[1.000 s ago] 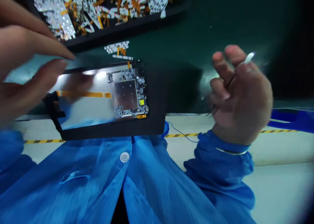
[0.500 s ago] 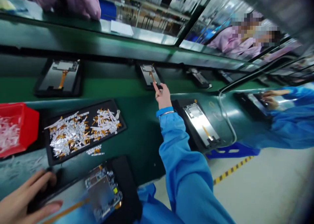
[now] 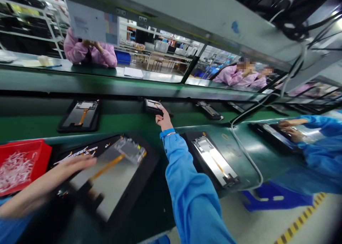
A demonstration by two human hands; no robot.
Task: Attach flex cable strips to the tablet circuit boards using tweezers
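My left hand [image 3: 73, 165], smeared by motion, grips the left edge of an open tablet [image 3: 117, 181] in a black frame, held tilted above the green bench. The tablet shows a grey back panel, an orange flex cable [image 3: 107, 167] and a circuit board [image 3: 130, 149]. My right arm in a blue sleeve stretches far forward. My right hand [image 3: 162, 121] closes on the near end of a small black tablet tray [image 3: 152, 105] on the green conveyor belt [image 3: 32, 124].
A red bin [image 3: 24, 162] of white parts stands at the left. Another open tablet [image 3: 213, 160] lies right of my arm, and more ride the belt [image 3: 80, 115]. A co-worker's hands [image 3: 291, 130] work at the right. People in pink sit across.
My left hand has carried the open tablet up and forward over the parts tray. My right hand has shifted slightly left on the belt tray. The view has tilted upward.
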